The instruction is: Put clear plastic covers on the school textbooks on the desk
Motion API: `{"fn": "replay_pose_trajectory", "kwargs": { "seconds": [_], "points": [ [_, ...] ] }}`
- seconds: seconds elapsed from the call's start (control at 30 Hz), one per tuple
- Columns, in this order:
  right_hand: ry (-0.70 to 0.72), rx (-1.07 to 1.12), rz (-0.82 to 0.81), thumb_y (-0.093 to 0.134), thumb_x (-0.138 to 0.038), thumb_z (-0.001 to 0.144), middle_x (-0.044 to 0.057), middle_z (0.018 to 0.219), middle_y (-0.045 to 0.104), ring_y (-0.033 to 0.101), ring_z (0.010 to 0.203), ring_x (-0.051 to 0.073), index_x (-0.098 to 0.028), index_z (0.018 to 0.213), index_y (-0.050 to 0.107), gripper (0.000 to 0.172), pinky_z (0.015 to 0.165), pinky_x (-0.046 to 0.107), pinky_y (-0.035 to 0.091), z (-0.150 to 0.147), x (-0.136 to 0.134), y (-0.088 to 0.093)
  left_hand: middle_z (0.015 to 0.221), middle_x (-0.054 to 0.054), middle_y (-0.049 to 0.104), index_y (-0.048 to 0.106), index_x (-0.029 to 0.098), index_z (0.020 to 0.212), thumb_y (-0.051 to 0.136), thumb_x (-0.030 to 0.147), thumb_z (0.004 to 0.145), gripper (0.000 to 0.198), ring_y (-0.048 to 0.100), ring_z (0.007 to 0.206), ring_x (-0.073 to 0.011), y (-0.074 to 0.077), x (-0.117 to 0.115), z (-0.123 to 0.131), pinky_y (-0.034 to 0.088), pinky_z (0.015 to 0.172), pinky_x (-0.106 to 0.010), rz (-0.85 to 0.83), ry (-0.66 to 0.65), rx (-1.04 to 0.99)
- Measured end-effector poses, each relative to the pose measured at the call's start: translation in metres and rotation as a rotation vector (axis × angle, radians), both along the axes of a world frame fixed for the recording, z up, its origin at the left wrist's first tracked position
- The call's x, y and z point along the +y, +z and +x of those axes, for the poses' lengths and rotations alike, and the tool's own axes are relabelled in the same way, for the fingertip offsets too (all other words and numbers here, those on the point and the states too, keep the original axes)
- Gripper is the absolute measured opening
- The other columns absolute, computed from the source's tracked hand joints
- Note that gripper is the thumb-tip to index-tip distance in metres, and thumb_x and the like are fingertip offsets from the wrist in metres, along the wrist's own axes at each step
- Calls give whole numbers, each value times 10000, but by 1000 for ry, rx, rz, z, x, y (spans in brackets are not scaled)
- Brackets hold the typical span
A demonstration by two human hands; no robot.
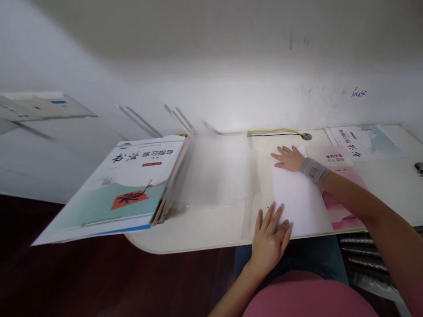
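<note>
My right hand (289, 159) lies flat with fingers spread on the upper part of a white sheet of paper (302, 202). It wears a grey wristband. The sheet partly covers a pink book (343, 198); whether the two are joined I cannot tell. My left hand (269, 237) is at the table's front edge by the sheet's lower left corner, its fingers stretched out and apart. To the left of both hands is a clear plastic film (218, 171), glossy and blurred, on the white table.
A stack of books (132, 185) with a calligraphy workbook on top overhangs the table's left end. Another calligraphy book (366, 143) lies at the back right. A yellow cable (277, 130) runs along the wall into a hole. A wall socket panel (42, 105) is at left.
</note>
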State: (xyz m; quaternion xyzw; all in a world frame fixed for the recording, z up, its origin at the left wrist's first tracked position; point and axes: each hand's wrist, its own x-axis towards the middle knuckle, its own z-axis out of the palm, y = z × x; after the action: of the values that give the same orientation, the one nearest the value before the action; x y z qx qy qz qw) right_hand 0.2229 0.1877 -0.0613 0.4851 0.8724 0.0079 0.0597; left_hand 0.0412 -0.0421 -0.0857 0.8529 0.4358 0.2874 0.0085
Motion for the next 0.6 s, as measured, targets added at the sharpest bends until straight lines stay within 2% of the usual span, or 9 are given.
{"fn": "replay_pose_trajectory", "kwargs": {
  "seconds": [0.2,0.3,0.37,0.43,0.47,0.53,0.6],
  "points": [
    [-12,7,10,305,-510,931,160,1474,320,329,1317,359,-284,1409,345,531,995,602,272,3,7,-1,1298,-74,563,682,211,988,492,243,887,217,418,1289,-277,-2,0,0,333,1052,-553,3,6,-7],
    [-46,19,41,341,-514,918,199,1444,355,342,1303,376,-202,1387,388,565,998,622,254,3,3,8,1274,-82,581,681,203,972,510,223,875,198,431,1280,-273,-2,0,0,343,1050,-543,31,11,-23],
    [-78,56,99,347,-500,919,222,1451,329,288,1331,382,-146,1382,384,584,1026,639,191,10,-6,16,1268,-93,584,679,193,962,522,206,866,184,426,1284,-273,-3,-1,0,348,1050,-538,52,24,-38],
    [-113,180,160,334,-490,923,217,1475,283,217,1368,364,-126,1387,364,590,1062,612,155,24,-22,22,1272,-105,578,674,184,964,527,195,862,180,408,1297,-279,-4,-2,0,354,1045,-540,62,41,-48],
    [-132,279,171,331,-499,921,210,1479,278,206,1375,351,-125,1386,361,598,1074,582,177,33,-33,22,1276,-110,574,672,181,968,527,191,861,181,395,1305,-283,-4,-3,0,357,1043,-543,61,48,-51],
    [-170,486,94,328,-525,913,208,1480,274,216,1383,305,-108,1405,313,645,1091,498,245,52,-63,15,1288,-118,561,668,176,972,522,185,862,183,365,1324,-293,-5,-4,0,358,1040,-547,50,59,-52],
    [-182,628,-2,328,-549,904,169,1487,280,220,1387,276,-152,1446,217,681,1097,490,260,67,-99,1,1308,-130,542,665,167,976,511,181,867,189,329,1342,-304,-4,-5,1,356,1038,-553,38,60,-42]
  ]
}}
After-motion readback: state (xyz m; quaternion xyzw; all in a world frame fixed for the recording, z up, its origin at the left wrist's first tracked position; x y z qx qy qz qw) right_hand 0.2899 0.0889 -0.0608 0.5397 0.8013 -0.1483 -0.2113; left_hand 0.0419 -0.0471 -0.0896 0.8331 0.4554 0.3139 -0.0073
